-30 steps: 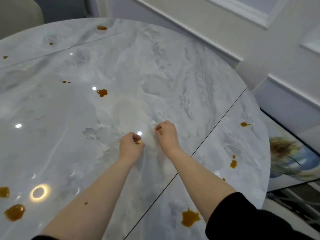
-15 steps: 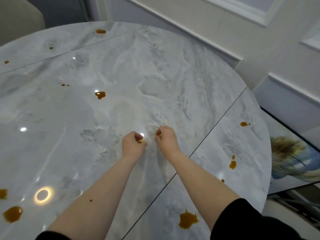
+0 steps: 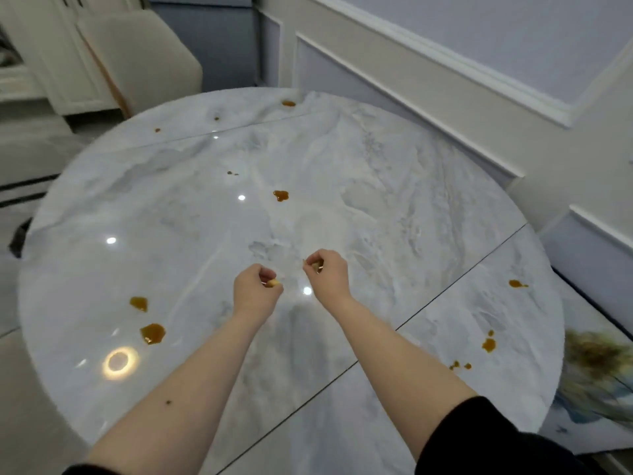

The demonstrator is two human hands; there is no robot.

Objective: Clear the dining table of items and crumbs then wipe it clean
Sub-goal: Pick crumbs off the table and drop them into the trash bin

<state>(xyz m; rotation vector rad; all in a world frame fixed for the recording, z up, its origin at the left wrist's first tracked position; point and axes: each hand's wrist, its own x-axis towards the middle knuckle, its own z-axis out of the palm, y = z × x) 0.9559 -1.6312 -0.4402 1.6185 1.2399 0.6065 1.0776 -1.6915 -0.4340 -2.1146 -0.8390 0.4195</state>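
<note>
Left hand (image 3: 255,292): grip pinching a crumb (image 3: 273,283) | right hand (image 3: 325,270): grip pinching a second crumb (image 3: 315,266) | both at frame centre, above worktop (image 3: 394,186) | nearest stain (image 3: 281,195) lies above; your right hand is nearer.

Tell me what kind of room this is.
Most likely a home dining room. A round marble-look table spotted with brown spills fills the view, a cream upholstered chair stands at its far side, and the wall has panelled moulding.
</note>
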